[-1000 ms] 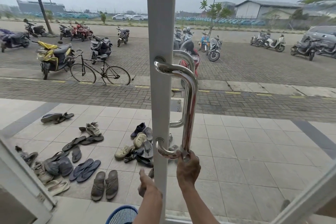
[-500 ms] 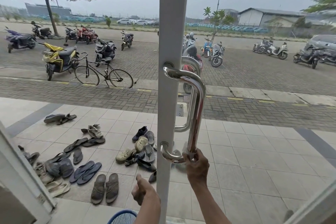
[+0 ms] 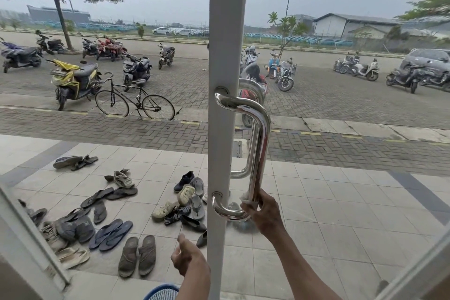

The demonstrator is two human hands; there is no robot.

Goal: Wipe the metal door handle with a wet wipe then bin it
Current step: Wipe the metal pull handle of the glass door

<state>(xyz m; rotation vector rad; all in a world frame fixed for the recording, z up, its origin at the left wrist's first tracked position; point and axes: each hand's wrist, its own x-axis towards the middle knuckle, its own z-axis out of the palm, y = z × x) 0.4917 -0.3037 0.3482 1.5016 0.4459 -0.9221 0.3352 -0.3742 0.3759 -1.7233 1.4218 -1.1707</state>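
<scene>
**Right hand wraps wipe on lower handle bar; left hand loosely curled, idle**

Largest first. The white door frame (image 3: 226,56) runs upright through the middle of your view, glass on both sides of it. Beyond the glass: tiled porch floor (image 3: 316,214) with scattered sandals and shoes (image 3: 117,231), then brick paving with a bicycle (image 3: 135,102) and parked scooters.

The metal door handle (image 3: 261,143) is a polished D-shaped bar, fixed to the frame at an upper and a lower mount, its long bar upright. A matching handle shows through the glass on the far side.

At the bottom edge, a blue mesh basket rim (image 3: 162,293) sits just left of the frame.

Your right hand (image 3: 264,214) closes around the lower end of the upright bar, just above the bottom bend, fingers curled. The wet wipe (image 3: 246,197) is pinched between that hand and the metal; only a small white fold shows at the fingertips.

Your left hand (image 3: 188,259) hangs left of the frame, fingers loosely curled, thumb up, holding nothing visible, apart from the handle.
</scene>
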